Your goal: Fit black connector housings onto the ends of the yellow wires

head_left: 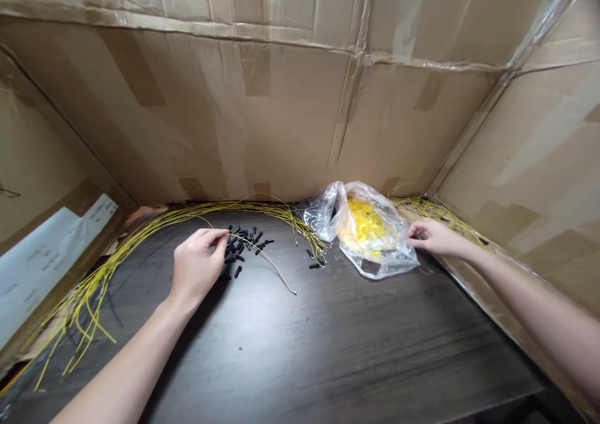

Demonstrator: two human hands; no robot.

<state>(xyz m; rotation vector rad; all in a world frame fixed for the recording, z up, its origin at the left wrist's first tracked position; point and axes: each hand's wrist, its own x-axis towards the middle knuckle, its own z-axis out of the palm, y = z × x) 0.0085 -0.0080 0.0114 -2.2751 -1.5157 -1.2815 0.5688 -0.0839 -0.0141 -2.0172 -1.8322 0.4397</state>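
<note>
My left hand [199,266] pinches a thin yellow wire [269,266] at its fingertips, just left of a loose pile of small black connector pieces [241,246]. A long bundle of yellow wires [140,236] arcs along the far side of the dark wood table [300,349] and down to the left. My right hand [434,236] rests its fingertips on the right edge of a clear plastic bag [370,252], which holds yellow material. Beyond that hand lies a smaller tangle of yellow wires [438,211].
Corrugated cardboard walls [225,117], patched with tape, stand behind and beside the table. A white printed sheet [51,261] leans at the left. Several black pieces [314,261] lie apart near the bag.
</note>
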